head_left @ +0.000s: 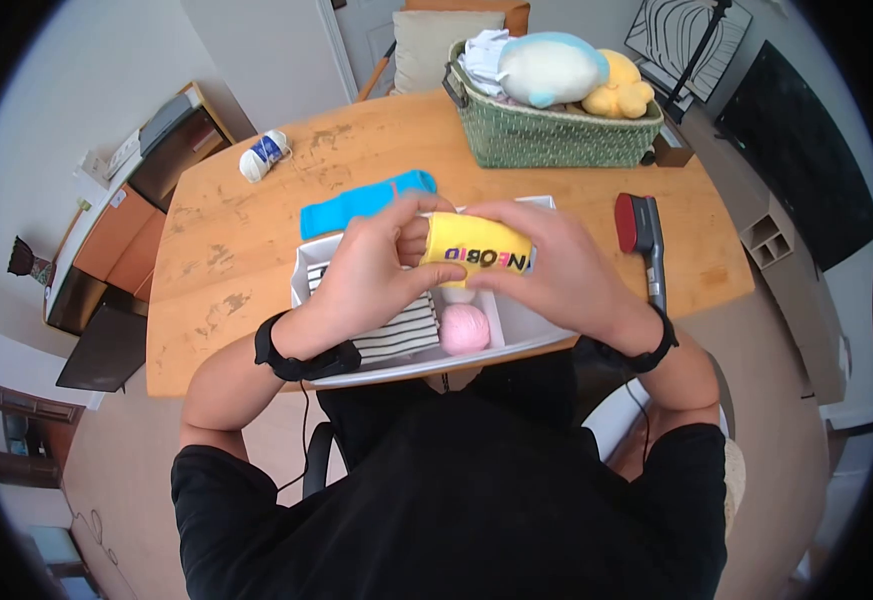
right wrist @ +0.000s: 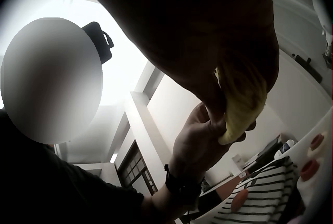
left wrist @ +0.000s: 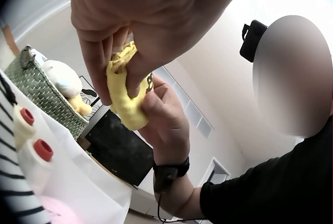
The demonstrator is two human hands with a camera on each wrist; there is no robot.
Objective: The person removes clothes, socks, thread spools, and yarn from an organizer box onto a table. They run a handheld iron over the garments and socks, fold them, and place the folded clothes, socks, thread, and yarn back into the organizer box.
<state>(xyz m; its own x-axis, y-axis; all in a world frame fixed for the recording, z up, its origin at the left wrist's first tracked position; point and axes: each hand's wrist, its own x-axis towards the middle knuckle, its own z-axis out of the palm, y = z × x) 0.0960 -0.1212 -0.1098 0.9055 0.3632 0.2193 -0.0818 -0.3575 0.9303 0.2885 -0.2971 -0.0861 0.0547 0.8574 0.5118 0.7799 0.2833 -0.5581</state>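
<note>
Both hands hold a rolled yellow sock [head_left: 476, 245] with printed lettering, up above a white divided box [head_left: 526, 345]. My left hand [head_left: 371, 265] pinches one end of the roll between thumb and fingers. The other end is gripped by my right hand [head_left: 561, 260]. In the left wrist view the sock [left wrist: 127, 102] shows gathered folds at its upper end. Under the hands, the box has a black-and-white striped cloth [head_left: 396, 335] on its left side. Beside that cloth, in a middle compartment, sits a pink yarn ball [head_left: 464, 330].
White spools with red tops [left wrist: 43, 150] stand near the yarn ball. Behind the box lies a folded blue cloth [head_left: 356, 205], with white yarn [head_left: 264, 155] farther left. A green woven basket [head_left: 556, 140] holds plush toys. A red-and-grey handheld brush [head_left: 641, 230] lies right.
</note>
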